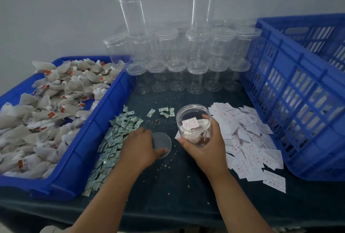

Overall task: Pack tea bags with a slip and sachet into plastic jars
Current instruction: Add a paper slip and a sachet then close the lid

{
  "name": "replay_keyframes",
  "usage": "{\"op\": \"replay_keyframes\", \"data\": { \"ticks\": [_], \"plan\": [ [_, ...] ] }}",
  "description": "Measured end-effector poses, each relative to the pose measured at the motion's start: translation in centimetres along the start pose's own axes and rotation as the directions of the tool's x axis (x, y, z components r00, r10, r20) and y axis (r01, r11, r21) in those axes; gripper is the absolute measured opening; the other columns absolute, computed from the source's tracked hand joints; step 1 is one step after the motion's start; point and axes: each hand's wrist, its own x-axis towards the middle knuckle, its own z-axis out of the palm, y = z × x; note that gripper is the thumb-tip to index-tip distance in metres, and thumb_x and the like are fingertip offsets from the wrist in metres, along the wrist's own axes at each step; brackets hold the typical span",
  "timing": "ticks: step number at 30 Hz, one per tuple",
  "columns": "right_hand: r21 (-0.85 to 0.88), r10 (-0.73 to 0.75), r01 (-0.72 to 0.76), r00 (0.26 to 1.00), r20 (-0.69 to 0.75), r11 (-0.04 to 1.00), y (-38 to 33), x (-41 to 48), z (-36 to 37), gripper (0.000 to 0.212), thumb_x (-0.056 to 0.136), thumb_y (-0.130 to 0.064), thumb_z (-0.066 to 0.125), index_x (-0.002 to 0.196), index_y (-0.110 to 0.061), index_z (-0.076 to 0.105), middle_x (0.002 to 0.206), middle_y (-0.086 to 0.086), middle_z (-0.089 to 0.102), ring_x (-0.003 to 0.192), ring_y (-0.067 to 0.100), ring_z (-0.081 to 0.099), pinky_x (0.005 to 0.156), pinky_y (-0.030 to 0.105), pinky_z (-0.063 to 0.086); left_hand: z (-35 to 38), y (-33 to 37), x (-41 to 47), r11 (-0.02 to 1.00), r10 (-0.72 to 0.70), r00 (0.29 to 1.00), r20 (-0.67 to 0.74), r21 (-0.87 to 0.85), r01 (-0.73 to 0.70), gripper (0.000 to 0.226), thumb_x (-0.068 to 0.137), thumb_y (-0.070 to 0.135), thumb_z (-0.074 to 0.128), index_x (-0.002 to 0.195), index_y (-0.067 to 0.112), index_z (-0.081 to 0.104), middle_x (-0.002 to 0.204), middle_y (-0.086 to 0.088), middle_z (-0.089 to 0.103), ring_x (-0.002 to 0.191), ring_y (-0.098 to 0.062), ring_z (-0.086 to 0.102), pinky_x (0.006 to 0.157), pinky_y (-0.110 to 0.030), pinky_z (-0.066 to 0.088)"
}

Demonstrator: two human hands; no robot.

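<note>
Dark table [168, 186] by grey wall [56, 8] — right hand [203, 145] around jar [194, 122] (left hand [140, 146] pinching lid [162, 142])

A single wide-angle view from the person's head looks forward and steeply down, close over the dark cloth-covered desk [173, 182], toward the pale grey wall [65, 8] behind.

Two bare forearms in shot, left hand [141, 145] and right hand [202, 145], no sleeves, gloves, rings or watch showing.
</note>
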Motion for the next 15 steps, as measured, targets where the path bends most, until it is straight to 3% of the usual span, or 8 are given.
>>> {"op": "replay_keyframes", "data": {
  "ticks": [2,4,7,9,11,12,13,15],
  "plan": [
    [-0.002,0.008,-0.008,1.000,0.013,1.000,-0.2,-0.1,0.0,0.091,0.061,-0.051,0.099,0.139,-0.050,0.052,0.135,-0.026,0.066,0.129,0.002,0.064,0.097,0.018,0.056,0.0,0.1,-0.1,0.996,-0.013,0.995,-0.098,-0.091,0.004,0.067,0.070,0.068,0.081,0.122,0.032,0.058,0.119,0.006,0.060,0.111,-0.020,0.057,0.088,-0.038,0.051],
    [0.013,0.014,-0.014,1.000,0.022,1.000,-0.5,-0.2,0.0,0.090,0.060,-0.049,0.099,0.138,-0.052,0.052,0.134,-0.028,0.066,0.127,-0.001,0.065,0.094,0.015,0.056,-0.4,0.5,-0.1,0.955,-0.083,0.991,-0.102,-0.292,0.050,0.054,0.071,0.053,0.087,0.108,0.041,0.050,0.100,0.016,0.063,0.090,-0.011,0.064,0.070,-0.033,0.052],
    [0.037,0.013,-0.015,0.998,0.058,0.999,-0.6,-0.3,0.1,0.088,0.062,-0.042,0.098,0.138,-0.047,0.054,0.133,-0.024,0.068,0.125,0.001,0.067,0.091,0.015,0.058,-1.0,0.8,0.4,0.786,-0.183,0.976,-0.121,-0.615,0.071,0.033,0.080,0.044,0.085,0.092,0.037,0.055,0.084,0.015,0.067,0.075,-0.005,0.066,0.057,-0.022,0.047],
    [0.015,0.015,-0.016,0.995,0.103,1.000,-0.4,-0.5,0.0,0.088,0.062,-0.042,0.098,0.139,-0.044,0.055,0.132,-0.017,0.070,0.124,0.008,0.069,0.096,0.030,0.062,-1.7,1.0,0.7,0.615,-0.203,0.965,-0.166,-0.788,-0.006,0.020,0.085,0.042,0.080,0.086,0.030,0.064,0.082,0.009,0.071,0.076,-0.011,0.069,0.062,-0.025,0.051],
    [-0.029,0.013,-0.009,0.987,0.157,1.000,-0.4,-0.5,0.0,0.088,0.063,-0.045,0.099,0.138,-0.047,0.054,0.133,-0.015,0.070,0.125,0.012,0.069,0.101,0.044,0.062,-3.0,1.5,0.7,0.314,-0.160,0.984,-0.082,-0.949,-0.028,0.012,0.092,0.034,0.074,0.094,0.024,0.068,0.096,0.002,0.076,0.096,-0.020,0.074,0.079,-0.040,0.062],
    [-0.056,-0.003,0.013,0.985,0.172,0.998,-0.5,-0.5,0.1,0.086,0.063,-0.048,0.099,0.137,-0.050,0.054,0.133,-0.017,0.069,0.126,0.012,0.069,0.101,0.044,0.061,-3.6,1.9,0.6,0.189,-0.092,0.995,-0.038,-0.982,-0.020,0.015,0.095,0.031,0.071,0.103,0.018,0.068,0.105,0.000,0.077,0.104,-0.025,0.074,0.087,-0.044,0.063],
    [-0.080,-0.023,0.038,0.983,0.180,0.996,-0.7,-0.4,0.1,0.083,0.064,-0.053,0.099,0.134,-0.055,0.053,0.132,-0.018,0.069,0.125,0.011,0.069,0.100,0.042,0.061,-4.3,2.2,0.3,0.160,-0.016,0.999,-0.038,-0.986,-0.035,0.021,0.096,0.033,0.068,0.111,0.017,0.067,0.111,0.005,0.077,0.108,-0.022,0.074,0.091,-0.044,0.063],
    [-0.101,-0.043,0.063,0.981,0.188,0.993,-1.0,-0.4,0.3,0.080,0.065,-0.065,0.096,0.132,-0.056,0.053,0.130,-0.016,0.070,0.122,0.012,0.070,0.098,0.041,0.061,-5.5,2.8,-0.4,0.333,0.125,0.985,-0.116,-0.931,-0.151,0.038,0.093,0.056,0.065,0.124,0.032,0.063,0.113,0.023,0.072,0.105,-0.004,0.071,0.093,-0.037,0.059]
  ]
}}
